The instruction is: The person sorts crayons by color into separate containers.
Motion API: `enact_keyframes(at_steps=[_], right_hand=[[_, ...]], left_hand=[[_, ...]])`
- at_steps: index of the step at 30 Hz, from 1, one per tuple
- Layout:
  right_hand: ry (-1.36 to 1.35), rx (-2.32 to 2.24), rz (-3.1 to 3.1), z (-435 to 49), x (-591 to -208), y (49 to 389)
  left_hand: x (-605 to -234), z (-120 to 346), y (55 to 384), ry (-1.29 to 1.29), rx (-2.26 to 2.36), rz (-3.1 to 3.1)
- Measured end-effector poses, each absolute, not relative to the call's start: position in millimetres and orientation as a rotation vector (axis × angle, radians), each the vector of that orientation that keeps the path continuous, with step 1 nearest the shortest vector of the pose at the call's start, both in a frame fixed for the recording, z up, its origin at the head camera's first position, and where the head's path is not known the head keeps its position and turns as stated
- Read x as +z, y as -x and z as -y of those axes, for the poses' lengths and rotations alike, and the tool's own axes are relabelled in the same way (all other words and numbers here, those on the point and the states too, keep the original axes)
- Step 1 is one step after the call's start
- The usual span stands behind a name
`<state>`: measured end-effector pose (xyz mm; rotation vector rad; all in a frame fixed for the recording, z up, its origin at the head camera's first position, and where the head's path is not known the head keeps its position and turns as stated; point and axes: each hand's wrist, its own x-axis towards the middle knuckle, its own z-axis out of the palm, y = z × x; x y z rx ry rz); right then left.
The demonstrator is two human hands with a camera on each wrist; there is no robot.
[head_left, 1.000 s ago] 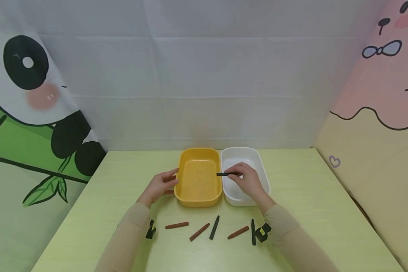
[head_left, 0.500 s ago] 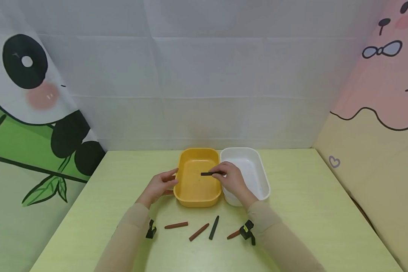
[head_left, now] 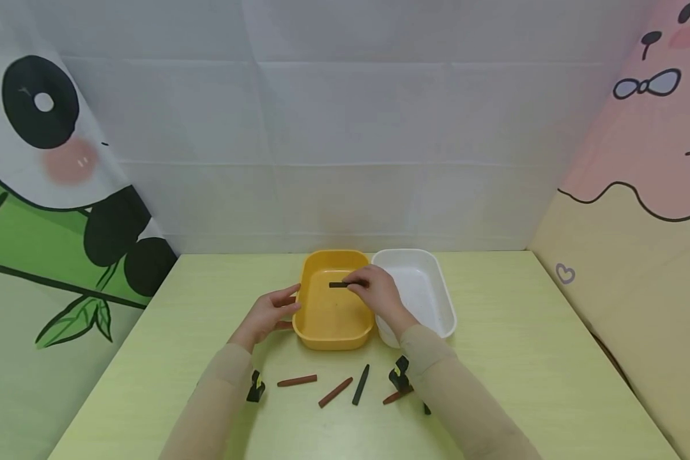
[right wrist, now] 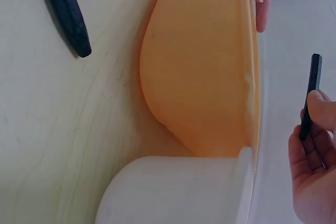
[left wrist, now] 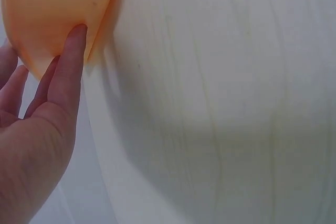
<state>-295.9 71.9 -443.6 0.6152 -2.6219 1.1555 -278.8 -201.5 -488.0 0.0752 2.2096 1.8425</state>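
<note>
Right hand (head_left: 375,292): since the earlier frame it has moved from over the white tray (head_left: 425,287) to over the yellow tray (head_left: 333,327); I see thumb and fingers pinching one black crayon (head_left: 337,285).
Pinched crayon: level in the air, above the yellow tray and higher than its rim.
Left hand (head_left: 264,316): stays at the left side of the yellow tray, its fingers rather straight and a little spread, touching the wall.
Trays: two, one yellow and one white, side by side.
Black crayons: I count three; one pinched, one fully visible crayon on the table (head_left: 361,384), and one mostly covered crayon (head_left: 427,409) by the right sleeve (head_left: 454,390).
Red-brown crayons: three, a left one (head_left: 297,381), a middle one (head_left: 335,392), and a right one (head_left: 392,398), near the right wrist camera (head_left: 399,380).
</note>
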Motion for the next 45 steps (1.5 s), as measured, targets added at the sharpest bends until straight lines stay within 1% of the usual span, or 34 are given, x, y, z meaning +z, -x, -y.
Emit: enact_keyframes(at_steps=[11,19,24,33,45], right_hand=[[-0.576,1.113,2.704,-57.7,-449.6,311.8],[-0.516,1.083,2.758,-53.6,-453.8,311.2],[-0.55,1.092,2.731,-54.6,-452.4,308.5],[-0.549,1.215,2.724,-59.0,-450.2,297.8],[-0.729,1.247,2.636,-80.6,-433.7,267.9]], left_hand=[[-487.5,199.4,279.3,-0.068,1.854,-2.205],[-489.4,199.4,281.1,-0.079,1.854,-2.196],[-489.1,199.3,281.3,-0.069,1.843,-2.203],[-490.7,200.1,279.2,-0.093,1.86,-2.193],[-490.8,199.4,279.1,-0.095,1.867,-2.195]])
